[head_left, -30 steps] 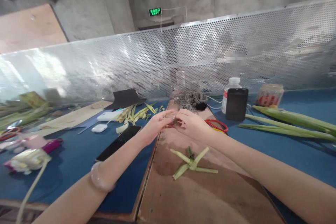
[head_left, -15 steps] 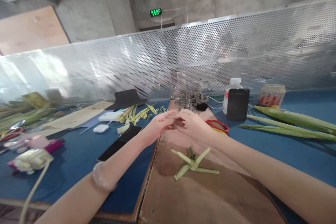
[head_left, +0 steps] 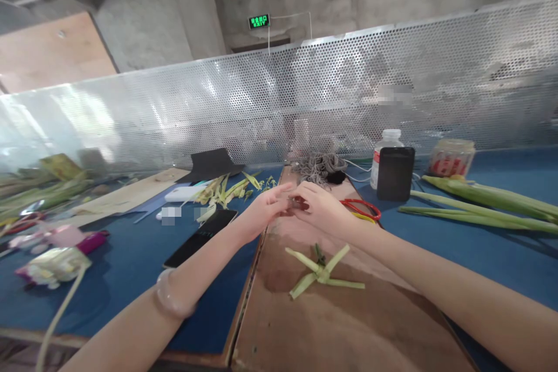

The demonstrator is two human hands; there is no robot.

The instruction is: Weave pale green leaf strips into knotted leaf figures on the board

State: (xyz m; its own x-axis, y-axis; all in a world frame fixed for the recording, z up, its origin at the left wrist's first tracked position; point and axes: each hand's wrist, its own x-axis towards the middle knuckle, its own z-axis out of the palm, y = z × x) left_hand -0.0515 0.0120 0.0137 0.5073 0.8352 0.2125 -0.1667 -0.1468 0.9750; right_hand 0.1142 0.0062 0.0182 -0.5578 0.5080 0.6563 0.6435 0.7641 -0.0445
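Note:
My left hand (head_left: 265,210) and my right hand (head_left: 321,208) meet above the far part of a brown wooden board (head_left: 279,331). Their thumbs and fingertips close together around something small and dark, too hidden to make out. Nearer to me, below both hands, a knotted piece of pale green leaf strips (head_left: 321,274) lies on the board. Its several arms spread outward like a star, and one short end is darker green. A translucent bangle circles my left wrist.
A black phone (head_left: 200,238) lies left of the board, near yellow-green leaf scraps (head_left: 222,190). Grey yarn (head_left: 320,167) and a red loop (head_left: 364,208) are beyond my hands. At right are a bottle (head_left: 391,138), a black upright object (head_left: 394,174), a jar (head_left: 451,158) and long green leaves (head_left: 488,195).
My hands stay almost in place, with only a slight shift of the fingers around the small dark thing. The knotted leaf piece has not moved on the board.

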